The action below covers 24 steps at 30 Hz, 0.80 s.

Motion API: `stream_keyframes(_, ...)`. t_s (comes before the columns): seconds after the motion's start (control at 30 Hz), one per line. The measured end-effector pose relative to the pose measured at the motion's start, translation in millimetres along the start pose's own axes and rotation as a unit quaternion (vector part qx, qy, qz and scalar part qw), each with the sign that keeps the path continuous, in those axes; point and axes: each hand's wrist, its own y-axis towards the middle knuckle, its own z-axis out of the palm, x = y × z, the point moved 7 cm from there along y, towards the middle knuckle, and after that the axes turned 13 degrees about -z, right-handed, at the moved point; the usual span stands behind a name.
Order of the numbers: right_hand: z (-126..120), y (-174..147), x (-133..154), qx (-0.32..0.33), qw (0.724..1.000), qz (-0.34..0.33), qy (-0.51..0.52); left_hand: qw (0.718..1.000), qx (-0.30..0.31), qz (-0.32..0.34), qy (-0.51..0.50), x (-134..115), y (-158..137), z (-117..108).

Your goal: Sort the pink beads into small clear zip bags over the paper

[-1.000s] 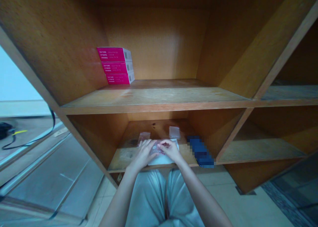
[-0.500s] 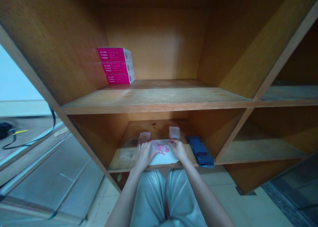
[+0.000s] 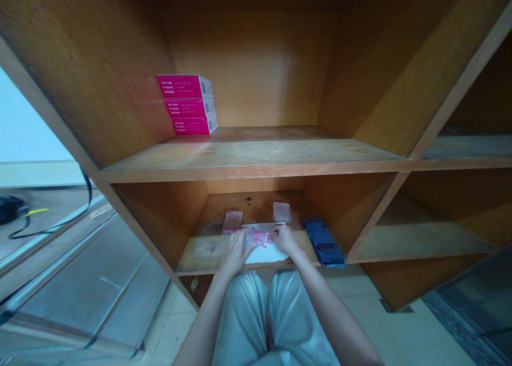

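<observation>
A white sheet [image 3: 266, 254] lies on the lower shelf near its front edge, with small pink bead-like pieces [image 3: 262, 238] loosely clustered on it. My left hand [image 3: 235, 250] lies over the left side of the sheet, fingers stretched out and thumb beside the pieces. On the opposite side, my right hand [image 3: 285, 239] is closed, its fingertips bent together at the right edge of the cluster; whatever they pinch is too small to make out. Just beyond my left fingers is a small clear bag [image 3: 232, 222] with some pink at its bottom. Another clear bag [image 3: 282, 212] lies behind my right hand.
A dark blue, partly pixelated flat object [image 3: 324, 243] lies to the right on the same shelf. Several pink boxes [image 3: 188, 107] are stacked on the upper shelf [image 3: 256, 150]. The cabinet's upright divider [image 3: 378, 216] stands at right; glass panels [image 3: 92, 286] lean at left.
My right fingertips have shifted slightly towards the pink pieces and curled in. My left hand has drawn back a little, showing more of the left bag.
</observation>
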Motion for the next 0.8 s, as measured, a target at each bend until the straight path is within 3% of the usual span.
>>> stream_keyframes(0.27,4.3,13.1,-3.8,0.045,0.997,0.014,-0.054,1.0,0.004,-0.002,0.012,-4.0,-0.8,-1.2)
stream_keyframes(0.47,2.5,15.5,-2.9,0.04,0.997,0.005,-0.06,1.0,0.006,-0.006,0.013,-5.8,-1.4,-2.1)
stream_keyframes(0.67,-15.5,17.6,29.1,-0.019,0.998,-0.049,0.024,1.0,0.005,-0.008,0.005,-7.2,-1.3,-3.7)
stream_keyframes(0.8,-11.4,18.1,61.2,-0.02,0.985,-0.119,0.127,1.0,0.012,-0.008,-0.001,-7.4,-1.4,-3.2)
